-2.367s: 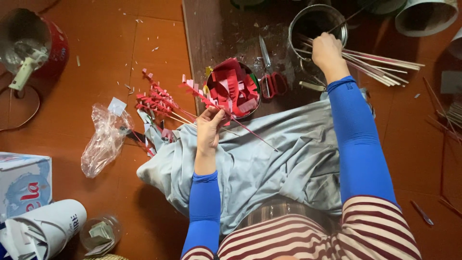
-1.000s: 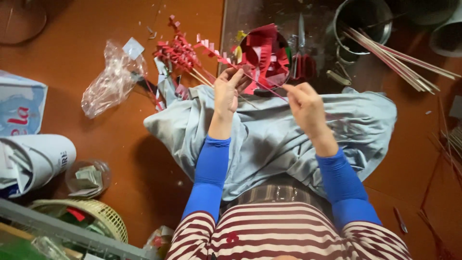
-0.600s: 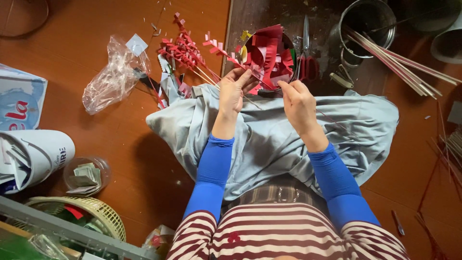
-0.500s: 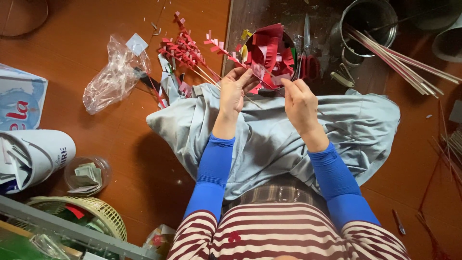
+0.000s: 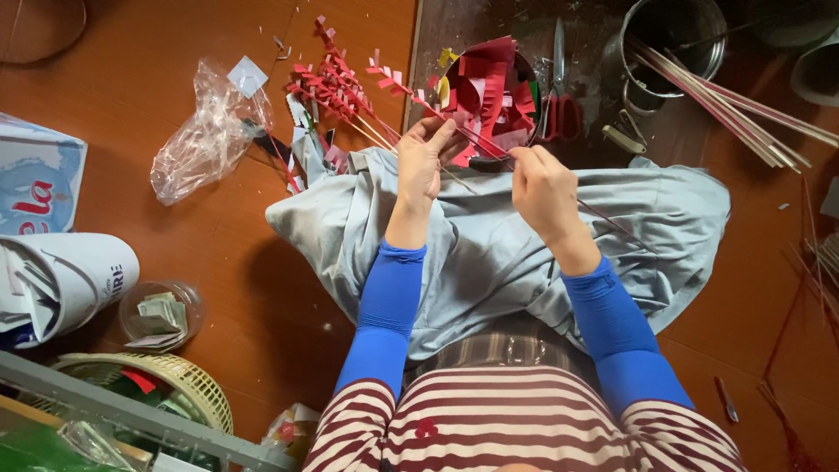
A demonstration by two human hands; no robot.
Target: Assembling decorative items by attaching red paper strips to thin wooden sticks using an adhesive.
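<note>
My left hand (image 5: 428, 157) pinches a thin stick (image 5: 612, 223) wrapped in folded red paper near its far end. My right hand (image 5: 540, 185) grips the same stick a little lower, and the bare end slants down to the right over my grey lap cloth (image 5: 489, 253). Just beyond my fingers sits a dark bowl of red paper strips (image 5: 489, 92). A bundle of finished red paper stems (image 5: 336, 87) lies on the floor to the left of the bowl.
Red-handled scissors (image 5: 561, 96) lie beside the bowl. A metal pot (image 5: 677, 44) holds several bare sticks at the back right. A clear plastic bag (image 5: 205, 140), a white roll (image 5: 61, 280), a small plastic cup (image 5: 162, 315) and a woven basket (image 5: 166, 385) lie at the left.
My right hand came back from the pot of sticks and joined the left hand on the stick. Both hands now work close together in front of the bowl.
</note>
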